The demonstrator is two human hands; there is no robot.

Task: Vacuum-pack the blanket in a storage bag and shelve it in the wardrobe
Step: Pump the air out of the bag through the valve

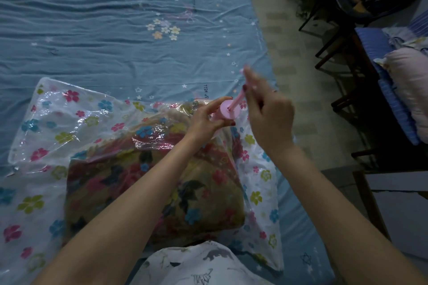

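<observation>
Single head-worn wide-angle view, looking forward and steeply down from above the person's chest onto a bed (115,30), which fills the left and centre of the frame. The left hand (206,118) and right hand (266,109) sit near the lens at centre, forearms entering from the lower edge. The floor (289,58) runs up the right of centre; dark furniture (347,58) occupies the right edge. Straight lines bow toward the corners.

Dim room, blue flowered bedsheet (115,30), pale patterned floor (289,58), dark wooden chairs (342,58), stacked pillows (410,90)
</observation>
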